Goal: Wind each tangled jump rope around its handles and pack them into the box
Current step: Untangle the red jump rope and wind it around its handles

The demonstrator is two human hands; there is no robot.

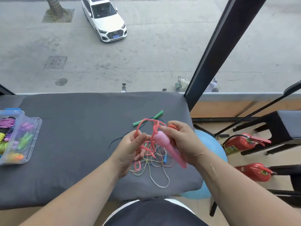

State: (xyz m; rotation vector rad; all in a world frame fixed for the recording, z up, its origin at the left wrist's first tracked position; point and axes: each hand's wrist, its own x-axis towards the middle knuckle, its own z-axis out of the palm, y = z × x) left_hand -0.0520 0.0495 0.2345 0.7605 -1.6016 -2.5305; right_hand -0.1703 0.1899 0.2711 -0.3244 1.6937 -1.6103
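Observation:
My right hand (182, 141) grips a pair of pink jump-rope handles (169, 149), held above the grey cushion (73, 144). From their top end a coral-pink rope (147, 123) loops over to my left hand (130, 150), whose fingers curl round the cord. Below my hands lies a tangle of pastel multicoloured rope (160, 180) and thin dark blue cord (112, 143). Two green handles (147, 119) rest just beyond. A clear plastic box (35, 128) at the left edge holds several wound ropes in purple, green and orange.
The cushion ends at a glass wall with a dark frame post (216, 51) at the right. Right of the cushion are a blue ball (210, 144), two red fire extinguishers (241, 142) and a black stool (276, 128).

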